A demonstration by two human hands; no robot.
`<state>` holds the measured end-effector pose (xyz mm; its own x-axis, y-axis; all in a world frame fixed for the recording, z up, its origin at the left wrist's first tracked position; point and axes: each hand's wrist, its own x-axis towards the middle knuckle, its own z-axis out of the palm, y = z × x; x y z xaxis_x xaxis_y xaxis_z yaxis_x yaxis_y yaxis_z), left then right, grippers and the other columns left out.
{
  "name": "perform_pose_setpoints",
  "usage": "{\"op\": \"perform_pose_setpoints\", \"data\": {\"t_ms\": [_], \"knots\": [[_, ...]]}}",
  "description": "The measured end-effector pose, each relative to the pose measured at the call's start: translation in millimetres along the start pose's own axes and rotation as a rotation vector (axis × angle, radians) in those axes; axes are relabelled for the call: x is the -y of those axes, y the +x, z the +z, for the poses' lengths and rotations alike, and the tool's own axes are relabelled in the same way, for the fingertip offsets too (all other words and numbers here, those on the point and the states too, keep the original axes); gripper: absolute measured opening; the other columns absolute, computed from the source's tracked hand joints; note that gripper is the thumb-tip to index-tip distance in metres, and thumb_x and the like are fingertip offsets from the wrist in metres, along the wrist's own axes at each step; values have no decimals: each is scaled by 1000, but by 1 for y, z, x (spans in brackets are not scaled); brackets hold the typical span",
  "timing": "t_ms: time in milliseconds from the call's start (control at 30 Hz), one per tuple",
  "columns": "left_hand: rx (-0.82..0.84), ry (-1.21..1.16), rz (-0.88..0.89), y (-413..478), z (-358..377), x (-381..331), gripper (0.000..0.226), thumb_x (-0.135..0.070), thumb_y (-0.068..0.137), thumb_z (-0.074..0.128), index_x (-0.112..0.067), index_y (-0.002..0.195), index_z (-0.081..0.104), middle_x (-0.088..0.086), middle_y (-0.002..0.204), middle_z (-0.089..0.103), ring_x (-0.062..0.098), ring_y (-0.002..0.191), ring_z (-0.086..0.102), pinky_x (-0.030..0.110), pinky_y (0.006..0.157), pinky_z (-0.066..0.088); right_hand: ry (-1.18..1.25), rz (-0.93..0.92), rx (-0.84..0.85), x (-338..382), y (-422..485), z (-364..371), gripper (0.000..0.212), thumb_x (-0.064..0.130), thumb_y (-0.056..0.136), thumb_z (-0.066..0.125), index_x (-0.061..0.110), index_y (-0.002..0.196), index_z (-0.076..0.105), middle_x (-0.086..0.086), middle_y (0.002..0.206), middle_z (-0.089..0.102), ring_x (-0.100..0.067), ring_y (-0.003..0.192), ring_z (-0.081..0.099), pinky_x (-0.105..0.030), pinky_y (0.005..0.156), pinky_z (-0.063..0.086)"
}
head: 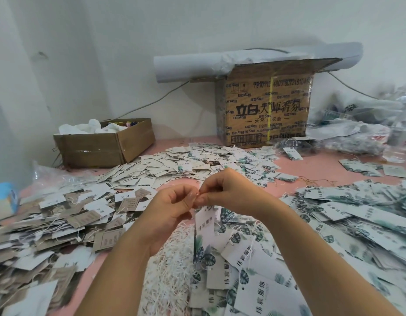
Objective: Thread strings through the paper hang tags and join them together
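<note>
From the head camera, the left hand [172, 208] and right hand [229, 190] meet fingertip to fingertip, pinched closed on a string end too fine to see, above the pink table [322, 165]. A leaf-printed hang tag [204, 226] dangles just beneath them.

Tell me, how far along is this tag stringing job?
Done, it seems: the leaf-printed white paper tags heaped at right already trail strings. In hand: the left hand and right hand pinch together above a hanging white tag, apparently working its string. Left: a wide spread of loose white and brown tags on the pink table, and a pile of white strings.
</note>
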<state>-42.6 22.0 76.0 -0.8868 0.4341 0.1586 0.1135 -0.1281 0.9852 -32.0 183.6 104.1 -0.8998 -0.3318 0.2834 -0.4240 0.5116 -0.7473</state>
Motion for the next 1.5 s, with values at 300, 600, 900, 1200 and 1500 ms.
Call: {"op": "perform_pose_setpoints", "data": {"t_ms": [300, 600, 900, 1200, 1500], "knots": [[-193, -338, 29, 6, -1, -6, 13, -24, 79, 52, -17, 73, 62, -2, 78, 71, 13, 73, 61, 32, 72, 43, 122, 30, -133, -5, -5, -16, 19, 1, 84, 64, 18, 76, 65, 9, 51, 61, 1, 43, 50, -9, 42, 37], [-293, -309, 73, 9, -1, -2, 4, -14, 82, 54, -11, 79, 53, -4, 55, 50, 8, 55, 46, 23, 63, 42, -112, 334, -215, -30, -9, -32, 17, 5, 84, 65, 13, 70, 68, 5, 55, 64, 0, 39, 50, -15, 42, 41], [-323, -107, 119, 8, 4, -1, 17, -5, 95, 45, -15, 88, 57, -6, 55, 54, 4, 54, 50, 24, 63, 41, 95, 310, -395, -33, -12, -39, 12, -4, 83, 63, 3, 88, 71, -8, 68, 68, -13, 56, 63, -22, 61, 56], [-162, 96, 208, 2, 20, -2, 19, -4, 94, 46, -21, 94, 54, -8, 59, 55, 3, 57, 49, 21, 62, 43, 366, 84, -309, -7, -11, -31, 14, -7, 74, 69, 6, 70, 66, -6, 57, 68, -15, 51, 65, -22, 50, 54], [-115, 109, 276, 0, 24, -1, 21, -2, 94, 47, -22, 94, 53, -5, 61, 52, 5, 58, 47, 16, 61, 44, 108, -54, -177, 6, -9, -18, 26, -2, 80, 67, 22, 70, 68, 12, 53, 61, 2, 52, 54, -12, 55, 46]]}}
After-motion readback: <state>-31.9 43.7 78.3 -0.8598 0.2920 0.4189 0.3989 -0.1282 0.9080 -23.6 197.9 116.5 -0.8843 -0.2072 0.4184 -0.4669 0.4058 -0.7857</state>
